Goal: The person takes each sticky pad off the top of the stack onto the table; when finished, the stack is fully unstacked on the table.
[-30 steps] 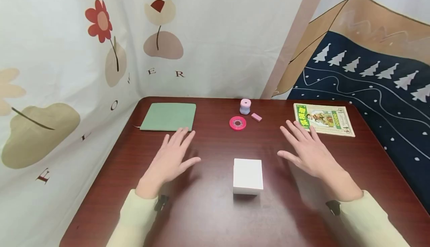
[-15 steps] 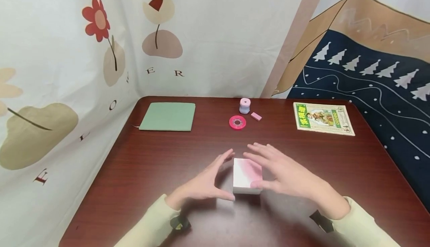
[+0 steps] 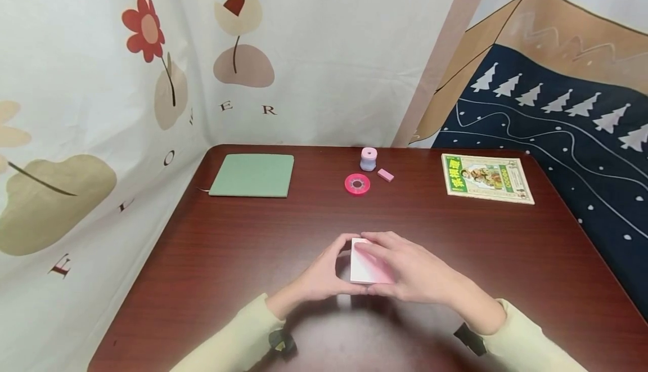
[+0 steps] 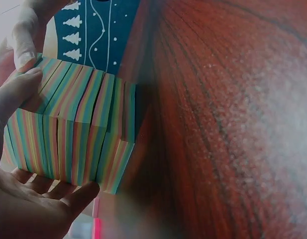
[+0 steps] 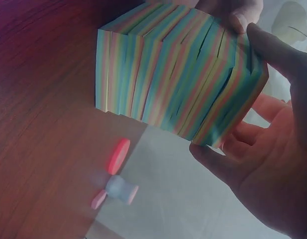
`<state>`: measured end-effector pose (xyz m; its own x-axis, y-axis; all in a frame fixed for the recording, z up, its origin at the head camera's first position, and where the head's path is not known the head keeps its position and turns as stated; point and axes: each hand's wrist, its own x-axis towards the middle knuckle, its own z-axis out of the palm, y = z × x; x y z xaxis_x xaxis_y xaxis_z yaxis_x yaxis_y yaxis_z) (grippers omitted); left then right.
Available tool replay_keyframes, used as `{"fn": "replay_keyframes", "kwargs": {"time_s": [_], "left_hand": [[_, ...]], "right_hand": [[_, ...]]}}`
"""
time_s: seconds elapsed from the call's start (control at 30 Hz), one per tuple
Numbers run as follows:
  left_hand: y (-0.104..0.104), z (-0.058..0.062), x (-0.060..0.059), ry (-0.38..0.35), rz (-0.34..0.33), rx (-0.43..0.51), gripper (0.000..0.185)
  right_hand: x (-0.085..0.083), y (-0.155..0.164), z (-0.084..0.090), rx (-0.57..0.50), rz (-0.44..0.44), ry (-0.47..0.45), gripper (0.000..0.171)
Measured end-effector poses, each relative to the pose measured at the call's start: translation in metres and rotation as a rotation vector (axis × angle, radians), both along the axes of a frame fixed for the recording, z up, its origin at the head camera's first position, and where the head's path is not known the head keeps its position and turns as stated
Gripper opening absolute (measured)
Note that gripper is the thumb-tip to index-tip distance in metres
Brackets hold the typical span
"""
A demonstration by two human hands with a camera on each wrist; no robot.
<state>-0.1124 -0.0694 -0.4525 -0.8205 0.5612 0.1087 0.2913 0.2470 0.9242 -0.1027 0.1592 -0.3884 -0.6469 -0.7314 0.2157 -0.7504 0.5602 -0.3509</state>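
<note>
A square stack of note paper [image 3: 360, 268] lies between the two hands near the middle of the table, its top white in the head view. Its sides show many thin coloured stripes, and slightly uneven layers of paper [image 5: 168, 74] appear in the right wrist view. From the left, the left hand [image 3: 319, 276] grips the stack, thumb on the near side and fingers on the far side. The right hand [image 3: 422, 270] holds it the same way from the right, covering part of the top. Both thumb tips meet at the near side. The underside is hidden.
At the back left lies a green notebook [image 3: 252, 175]. A pink tape ring [image 3: 357, 184], a pink-and-blue spool-shaped item [image 3: 368, 159] and a small pink block [image 3: 386, 175] sit at the back centre. An illustrated booklet [image 3: 487, 178] lies back right. Printed curtains hang behind the table [image 3: 212, 237].
Both hands have come inward and down from beside the stack, first spread wide, then near it, and now curl round it. The other objects have stayed where they were.
</note>
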Motion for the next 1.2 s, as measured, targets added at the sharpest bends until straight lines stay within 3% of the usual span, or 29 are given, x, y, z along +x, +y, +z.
{"fn": "replay_keyframes", "kwargs": {"time_s": [0.27,0.5,0.63,0.77,0.97,1.2], "left_hand": [[0.000,-0.001,-0.001,0.033,-0.007,0.001,0.083],[0.000,-0.001,-0.001,0.013,-0.012,0.011,0.083],[-0.001,-0.002,-0.001,-0.011,0.000,0.000,0.082],[-0.001,-0.003,0.000,-0.024,0.010,-0.012,0.080],[-0.001,-0.002,-0.001,-0.011,0.027,-0.033,0.080],[0.000,-0.002,-0.002,-0.014,0.024,-0.020,0.080]], "right_hand": [[-0.001,-0.002,0.003,0.006,-0.043,-0.016,0.072],[-0.004,0.004,0.010,-0.038,-0.061,-0.066,0.071],[-0.015,0.016,0.018,-0.116,-0.100,-0.155,0.072],[-0.037,0.034,0.019,-0.184,-0.205,-0.210,0.074],[-0.076,0.058,-0.009,-0.103,-0.400,-0.219,0.074],[-0.106,0.070,-0.056,0.016,-0.426,-0.221,0.073]]}}
